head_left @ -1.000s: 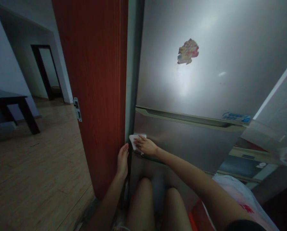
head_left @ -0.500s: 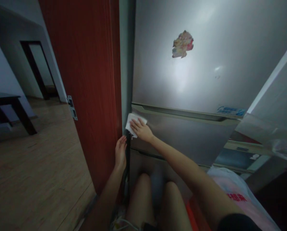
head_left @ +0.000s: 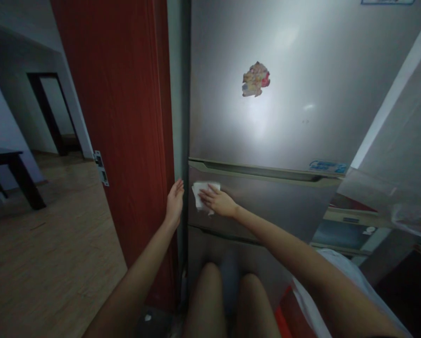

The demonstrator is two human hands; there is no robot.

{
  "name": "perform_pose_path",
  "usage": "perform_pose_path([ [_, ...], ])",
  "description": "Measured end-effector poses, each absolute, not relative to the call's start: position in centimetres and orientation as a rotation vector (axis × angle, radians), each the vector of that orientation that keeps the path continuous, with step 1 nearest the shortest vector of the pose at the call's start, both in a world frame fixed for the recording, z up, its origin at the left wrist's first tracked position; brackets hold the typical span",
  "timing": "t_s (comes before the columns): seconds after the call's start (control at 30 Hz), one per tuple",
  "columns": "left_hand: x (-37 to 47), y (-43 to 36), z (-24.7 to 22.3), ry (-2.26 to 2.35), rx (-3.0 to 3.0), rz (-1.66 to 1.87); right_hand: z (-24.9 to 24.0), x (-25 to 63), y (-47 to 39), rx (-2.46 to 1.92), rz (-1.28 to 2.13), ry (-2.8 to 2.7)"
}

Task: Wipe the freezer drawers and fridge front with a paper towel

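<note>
My right hand (head_left: pixel 222 203) presses a folded white cloth (head_left: pixel 198 193) against the left part of the silver refrigerator's (head_left: pixel 277 199) middle drawer, its fingers stretched over the cloth. A frayed lower edge of the cloth hangs below the fingers. To the left, my left hand (head_left: pixel 175 202) holds nothing; its fingers point up and are extended, beside the edge of the reddish-brown door (head_left: pixel 126 103). Whether it touches the door edge I cannot tell. A worn sticker (head_left: pixel 256 80) is on the refrigerator's upper door.
My knees (head_left: pixel 210 286) are close to the bottom drawer. A white plastic bag (head_left: pixel 340 260) and a red item (head_left: pixel 284 305) lie at the lower right, near a cabinet-like appliance (head_left: pixel 351 233). A dark table (head_left: pixel 16 164) stands in the room at the left.
My right hand and the cloth have moved right and slightly down across the drawer front, away from its left edge. My left hand is a little higher. The view has shifted slightly.
</note>
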State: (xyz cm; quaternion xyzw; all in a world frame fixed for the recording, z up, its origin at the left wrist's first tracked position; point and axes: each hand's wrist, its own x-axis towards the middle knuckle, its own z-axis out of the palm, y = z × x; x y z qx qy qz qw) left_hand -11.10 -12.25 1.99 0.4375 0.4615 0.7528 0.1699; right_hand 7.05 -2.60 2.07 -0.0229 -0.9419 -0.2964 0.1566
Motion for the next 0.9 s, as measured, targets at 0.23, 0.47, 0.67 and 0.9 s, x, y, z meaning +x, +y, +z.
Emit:
perform_pose_path([
  [0.23, -11.2, -8.6, 8.0, 1.456, 1.525, 2.184, 6.7, 6.9, -2.9, -0.313, -0.853, -2.472],
  [0.47, -11.7, -7.4, 9.2, 1.551, 1.591, 2.182, -5.3, 6.3, -3.4, -0.174, -0.886, -2.555],
  [0.67, -11.8, -5.9, 9.1, 1.517, 1.392, 2.175, -10.1, 6.9, -3.8, -0.028, -0.901, -2.704],
  [0.9, -10.3, -4.9, 9.6, 1.377, 1.313, 2.045, -1.4, 8.7, -2.4, -0.017, -0.956, -2.661],
])
